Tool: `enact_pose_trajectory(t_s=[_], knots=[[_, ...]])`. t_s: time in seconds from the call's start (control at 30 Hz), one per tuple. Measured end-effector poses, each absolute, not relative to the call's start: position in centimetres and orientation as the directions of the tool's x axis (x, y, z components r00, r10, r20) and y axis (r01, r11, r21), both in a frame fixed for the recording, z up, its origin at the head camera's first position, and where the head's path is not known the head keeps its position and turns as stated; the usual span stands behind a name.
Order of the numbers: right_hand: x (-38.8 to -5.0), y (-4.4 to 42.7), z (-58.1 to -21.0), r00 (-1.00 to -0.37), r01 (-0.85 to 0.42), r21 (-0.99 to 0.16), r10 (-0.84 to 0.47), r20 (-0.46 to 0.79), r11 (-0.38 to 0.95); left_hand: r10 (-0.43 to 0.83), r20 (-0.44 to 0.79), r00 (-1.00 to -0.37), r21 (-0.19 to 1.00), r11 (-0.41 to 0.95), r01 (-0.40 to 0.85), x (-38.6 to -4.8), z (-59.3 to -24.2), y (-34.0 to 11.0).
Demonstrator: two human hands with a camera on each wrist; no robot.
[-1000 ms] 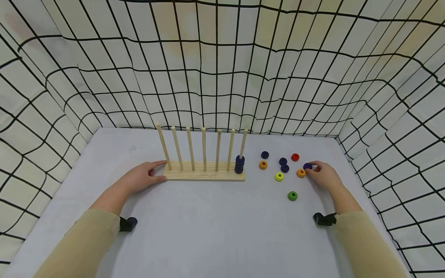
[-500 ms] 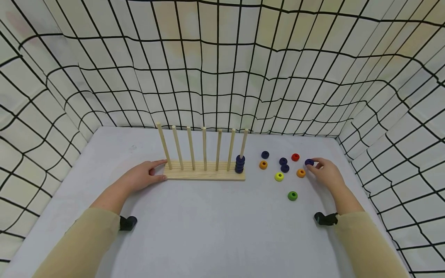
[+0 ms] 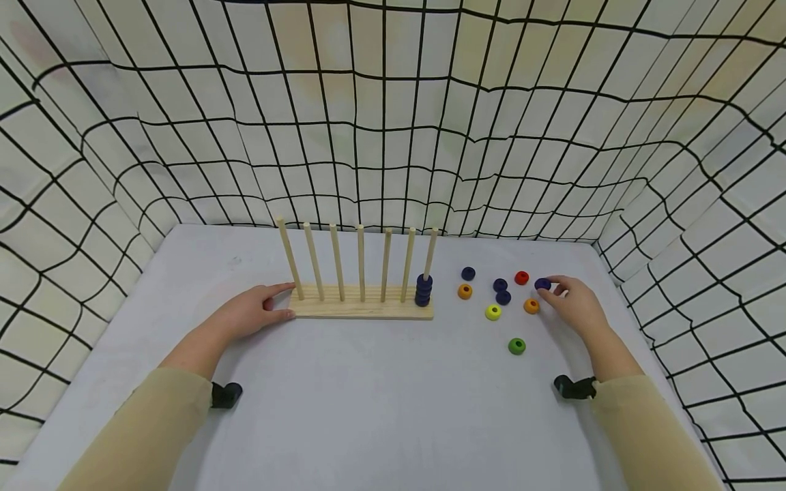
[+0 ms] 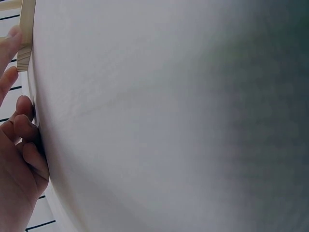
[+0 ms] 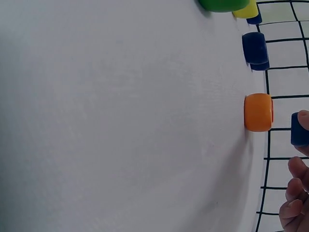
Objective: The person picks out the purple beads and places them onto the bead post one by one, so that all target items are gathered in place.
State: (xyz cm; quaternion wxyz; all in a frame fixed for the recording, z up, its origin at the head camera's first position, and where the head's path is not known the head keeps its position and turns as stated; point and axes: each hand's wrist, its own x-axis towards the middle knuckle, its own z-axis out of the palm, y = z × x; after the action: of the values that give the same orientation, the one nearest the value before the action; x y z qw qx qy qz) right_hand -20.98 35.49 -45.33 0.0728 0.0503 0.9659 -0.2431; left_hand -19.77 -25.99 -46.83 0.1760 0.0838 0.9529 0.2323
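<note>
A wooden peg rack (image 3: 362, 311) with several upright pegs stands in the middle of the table in the head view. Dark blue beads (image 3: 423, 291) are stacked on its rightmost peg. My left hand (image 3: 252, 312) grips the rack's left end, thumb in front and index finger behind; the left wrist view shows the rack's corner (image 4: 26, 34) at the fingertips. Over on the right, my right hand (image 3: 577, 307) pinches a dark blue bead (image 3: 542, 284) between thumb and fingers. In the right wrist view that bead (image 5: 299, 130) is held off the table, past an orange bead (image 5: 258, 112).
Loose beads lie right of the rack: a red bead (image 3: 521, 277), two orange, a yellow bead (image 3: 492, 312), a green bead (image 3: 517, 346) and several dark blue ones. A black grid net (image 3: 393, 136) over white cloth surrounds the white table (image 3: 381, 409) behind and on both sides.
The right hand has lifted the dark blue bead from beside the orange bead and moved it slightly away from me, then a little left. The left hand keeps its place on the rack.
</note>
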Motion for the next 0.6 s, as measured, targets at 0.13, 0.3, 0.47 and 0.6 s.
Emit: enact_pose_trajectory(t_s=[0.13, 0.3, 0.47, 0.6], knots=[[-20.9, 35.0, -44.9, -0.987, 0.125, -0.458, 0.065, -0.144, 0.880, 0.241, -0.296, -0.924, 0.474, 0.877, 0.077, -19.8, -46.9, -26.0], [-20.8, 34.3, -44.4, -0.993, 0.098, -0.447, 0.055, -0.108, 0.889, 0.241, -0.300, -0.923, 0.471, 0.879, 0.076, -19.9, -47.0, -26.0], [-20.6, 33.5, -43.8, -0.997, 0.062, -0.444, 0.031, -0.076, 0.894, 0.240, -0.301, -0.923, 0.469, 0.880, 0.076, -19.9, -46.9, -26.0], [-20.4, 32.8, -43.2, -0.998, 0.038, -0.439, 0.012, -0.061, 0.898, 0.242, -0.298, -0.923, 0.469, 0.880, 0.079, -19.9, -46.9, -26.0]])
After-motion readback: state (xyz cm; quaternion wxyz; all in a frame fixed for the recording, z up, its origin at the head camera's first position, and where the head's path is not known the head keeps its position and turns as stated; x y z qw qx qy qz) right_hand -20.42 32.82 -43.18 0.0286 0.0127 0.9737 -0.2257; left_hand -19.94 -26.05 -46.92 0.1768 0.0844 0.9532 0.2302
